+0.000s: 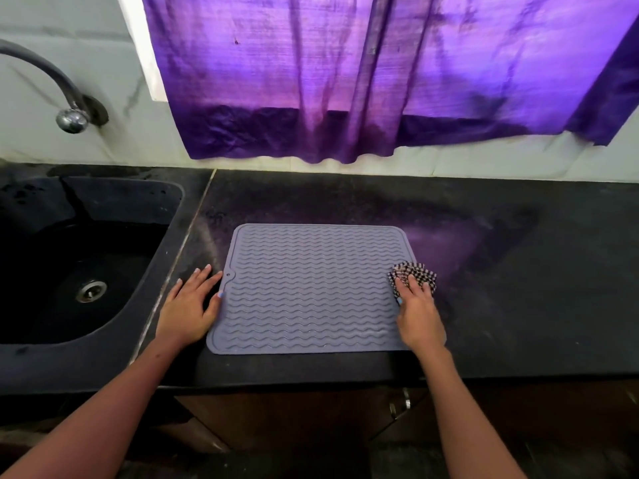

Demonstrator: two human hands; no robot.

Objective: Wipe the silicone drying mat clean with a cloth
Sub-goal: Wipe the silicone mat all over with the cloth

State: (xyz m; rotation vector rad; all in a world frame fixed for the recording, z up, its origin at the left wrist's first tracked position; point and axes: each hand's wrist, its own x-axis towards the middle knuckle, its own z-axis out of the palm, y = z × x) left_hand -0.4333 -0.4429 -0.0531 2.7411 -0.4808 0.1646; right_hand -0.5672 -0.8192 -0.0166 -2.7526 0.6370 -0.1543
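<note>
Pressing the checked cloth flat-fingered on the mat's right edge, right hand; left hand open.

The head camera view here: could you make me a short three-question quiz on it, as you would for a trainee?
1. True or false: the checkered cloth lies at the right edge of the grey mat.
2. Which hand presses the cloth: left or right?
3. What does the other hand do? A) grips the tap B) rests flat at the mat's left edge C) reaches into the sink

Key: 1 true; 2 right; 3 B. The left hand's fingers lie straight on the counter.
</note>
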